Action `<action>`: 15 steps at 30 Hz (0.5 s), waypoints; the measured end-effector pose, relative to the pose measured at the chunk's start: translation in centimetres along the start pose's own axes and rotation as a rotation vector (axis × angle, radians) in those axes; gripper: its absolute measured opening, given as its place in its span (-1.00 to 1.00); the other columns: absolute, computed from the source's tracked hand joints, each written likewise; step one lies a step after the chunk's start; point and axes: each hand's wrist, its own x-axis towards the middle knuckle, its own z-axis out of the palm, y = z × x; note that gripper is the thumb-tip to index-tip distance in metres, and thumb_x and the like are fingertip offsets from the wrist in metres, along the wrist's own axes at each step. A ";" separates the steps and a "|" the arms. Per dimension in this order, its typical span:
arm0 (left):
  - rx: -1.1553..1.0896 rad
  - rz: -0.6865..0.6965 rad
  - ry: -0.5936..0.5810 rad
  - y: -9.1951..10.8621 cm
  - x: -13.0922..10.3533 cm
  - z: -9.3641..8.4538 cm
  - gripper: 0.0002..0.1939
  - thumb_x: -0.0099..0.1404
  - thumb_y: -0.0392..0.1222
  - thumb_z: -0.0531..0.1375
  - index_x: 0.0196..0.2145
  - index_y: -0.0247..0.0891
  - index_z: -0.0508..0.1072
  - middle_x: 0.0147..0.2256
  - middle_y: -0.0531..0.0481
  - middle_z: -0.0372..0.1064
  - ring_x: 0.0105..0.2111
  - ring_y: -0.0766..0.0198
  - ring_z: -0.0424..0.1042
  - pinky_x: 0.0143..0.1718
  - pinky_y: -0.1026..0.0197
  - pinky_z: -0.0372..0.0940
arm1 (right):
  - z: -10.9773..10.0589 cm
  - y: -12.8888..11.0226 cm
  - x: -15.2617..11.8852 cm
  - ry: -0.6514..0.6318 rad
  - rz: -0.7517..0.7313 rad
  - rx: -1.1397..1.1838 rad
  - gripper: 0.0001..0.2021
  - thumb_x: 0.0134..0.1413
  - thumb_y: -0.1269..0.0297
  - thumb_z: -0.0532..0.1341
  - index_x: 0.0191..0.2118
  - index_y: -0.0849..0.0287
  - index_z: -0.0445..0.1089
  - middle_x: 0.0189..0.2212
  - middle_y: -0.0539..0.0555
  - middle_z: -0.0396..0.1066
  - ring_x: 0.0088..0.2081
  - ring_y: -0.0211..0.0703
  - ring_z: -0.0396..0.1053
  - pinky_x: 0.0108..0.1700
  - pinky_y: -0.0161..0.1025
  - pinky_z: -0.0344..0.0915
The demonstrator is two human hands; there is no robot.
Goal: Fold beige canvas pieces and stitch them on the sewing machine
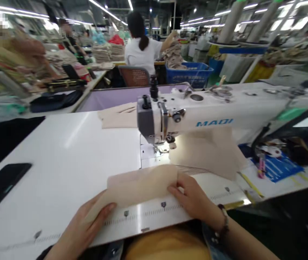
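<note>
A beige fabric piece (143, 186) is stretched between my two hands at the front of the white sewing table (110, 144). Its left end is gripped by my left hand (91, 216), thumb on top. On the right end, my right hand (187, 195) pinches the cloth between thumb and fingers. Just beyond the cloth stands the white sewing machine (213, 112), its lit needle area (161, 148) with no cloth beneath it. Under the machine arm lies a stack of beige fabric pieces (208, 155). More cut beige pieces (120, 117) rest left of the machine head.
A black phone-like slab (4, 184) lies at the table's left. On the right are a blue packet (281, 168), pink snips (261, 168) and a yellow strip (251, 186). A person in white (140, 50) sits ahead, beside a blue basket (189, 74).
</note>
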 end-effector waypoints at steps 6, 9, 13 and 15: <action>-0.154 -0.043 -0.070 0.7 1.0 0.8 -0.74 0.27 -0.16 0.00 -0.36 -0.19 0.47 -0.16 0.01 0.39 -0.20 0.27 0.39 -0.21 0.36 0.28 | 1.6 1.3 -0.7 0.135 0.045 -0.048 -0.34 0.11 0.34 0.07 0.26 0.13 -0.27 -0.17 0.12 0.39 -0.25 -0.15 0.41 -0.23 -0.20 0.36; -0.171 -0.121 -0.026 0.6 0.8 1.2 -0.83 0.22 -0.19 0.05 -0.32 -0.20 0.43 -0.23 0.03 0.40 -0.23 0.26 0.39 -0.21 0.31 0.28 | 1.5 1.4 -0.7 0.101 -0.106 -0.280 -0.67 0.13 0.33 0.06 0.04 0.14 0.24 -0.20 0.12 0.42 -0.20 -0.13 0.40 -0.19 -0.22 0.35; -0.207 -0.254 0.017 0.1 0.0 1.5 -0.70 0.21 -0.14 0.06 -0.08 -0.22 0.28 -0.28 0.03 0.42 -0.33 0.23 0.42 -0.30 0.23 0.32 | 1.2 0.9 -0.7 0.098 -0.223 -0.400 -0.78 0.15 0.35 0.05 -0.14 0.20 0.37 -0.33 0.10 0.43 -0.28 -0.19 0.40 -0.25 -0.32 0.35; -0.239 -0.276 0.018 0.0 -0.5 1.5 -0.53 0.25 -0.10 0.03 0.10 -0.23 0.09 -0.27 0.00 0.42 -0.34 0.22 0.43 -0.33 0.22 0.33 | 1.1 0.5 -0.8 0.082 -0.222 -0.399 -0.79 0.15 0.36 0.06 -0.14 0.19 0.38 -0.34 0.08 0.43 -0.30 -0.22 0.40 -0.26 -0.34 0.35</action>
